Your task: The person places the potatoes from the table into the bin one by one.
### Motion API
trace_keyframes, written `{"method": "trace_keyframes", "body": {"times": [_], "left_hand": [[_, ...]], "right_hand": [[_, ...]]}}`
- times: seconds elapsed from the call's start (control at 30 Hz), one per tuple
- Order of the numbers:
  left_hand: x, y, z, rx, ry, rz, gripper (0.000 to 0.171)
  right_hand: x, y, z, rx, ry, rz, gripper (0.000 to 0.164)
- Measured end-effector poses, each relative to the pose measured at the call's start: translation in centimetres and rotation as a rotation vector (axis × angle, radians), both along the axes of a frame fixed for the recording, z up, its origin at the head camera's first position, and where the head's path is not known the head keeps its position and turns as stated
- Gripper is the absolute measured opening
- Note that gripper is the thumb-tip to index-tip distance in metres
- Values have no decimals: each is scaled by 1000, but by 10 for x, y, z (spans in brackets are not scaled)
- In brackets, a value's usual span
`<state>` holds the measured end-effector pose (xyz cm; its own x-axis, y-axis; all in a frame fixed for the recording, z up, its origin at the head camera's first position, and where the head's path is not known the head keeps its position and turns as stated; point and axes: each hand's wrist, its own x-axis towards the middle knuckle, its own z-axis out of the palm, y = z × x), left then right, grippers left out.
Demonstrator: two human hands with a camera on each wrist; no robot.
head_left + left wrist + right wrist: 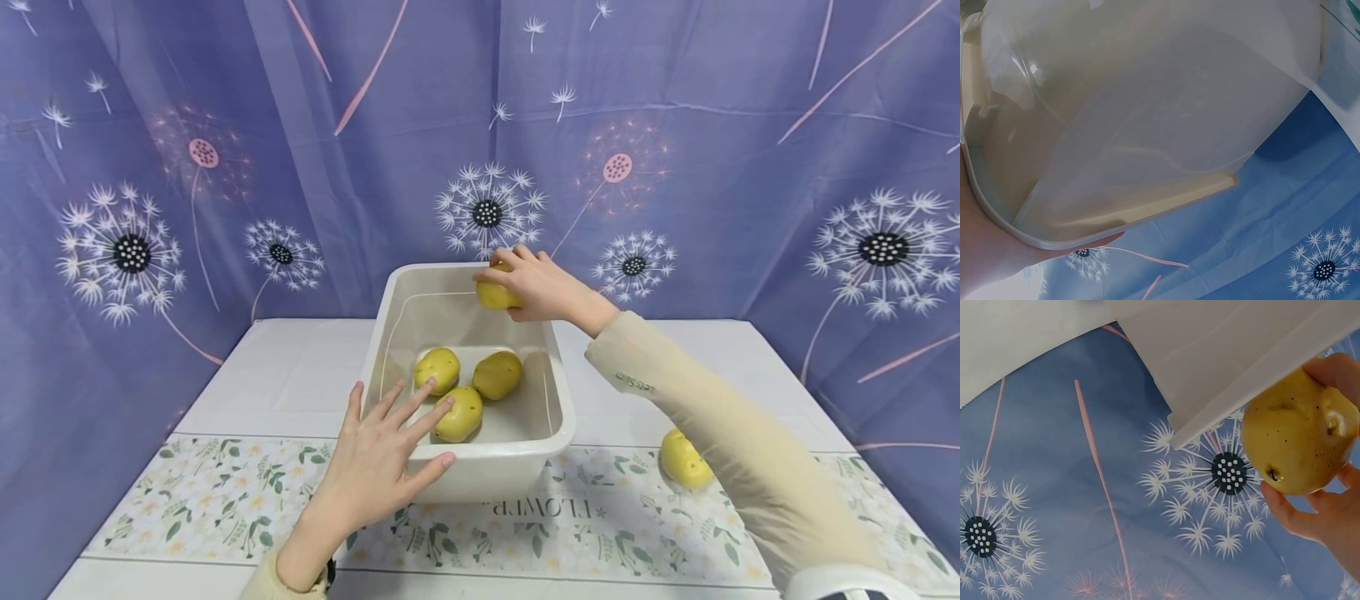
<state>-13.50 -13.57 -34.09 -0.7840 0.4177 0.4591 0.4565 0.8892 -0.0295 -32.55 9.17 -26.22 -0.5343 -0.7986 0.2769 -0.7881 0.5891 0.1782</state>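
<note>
My right hand (542,285) grips a yellow potato (497,292) above the far right corner of a white plastic bin (480,482). In the right wrist view, the fingers and thumb curl round this potato (1300,434), whose dark eyes show, just past the bin's rim. Inside the bin lie one potato (437,367) at the left, another (498,375) at the right and a third (459,417) nearest me. My left hand (378,458) has its fingers spread over the bin's near left corner; the left wrist view shows mostly the bin's outer wall (1166,112).
One more potato (684,460) lies on the table right of the bin, beside my right sleeve. A floral cloth strip (217,500) runs across the white table (300,367). Blue dandelion-print curtains (375,167) stand behind and at both sides.
</note>
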Motion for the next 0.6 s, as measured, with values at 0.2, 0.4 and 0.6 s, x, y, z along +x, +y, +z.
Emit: {"method": "trace_keyframes", "body": {"times": [0.2,0.4,0.6], "left_hand": [[0,0,0,5,2,-1,56],[-1,0,0,-3,2,1,56],[-1,-1,0,-4,-1,1,56]], "right_hand": [[-8,-4,0,-20,-26,-10,59],[-15,-7,-1,-25,-77,-29,60],[-20,-13,-1,-6,-105,-44,61]]}}
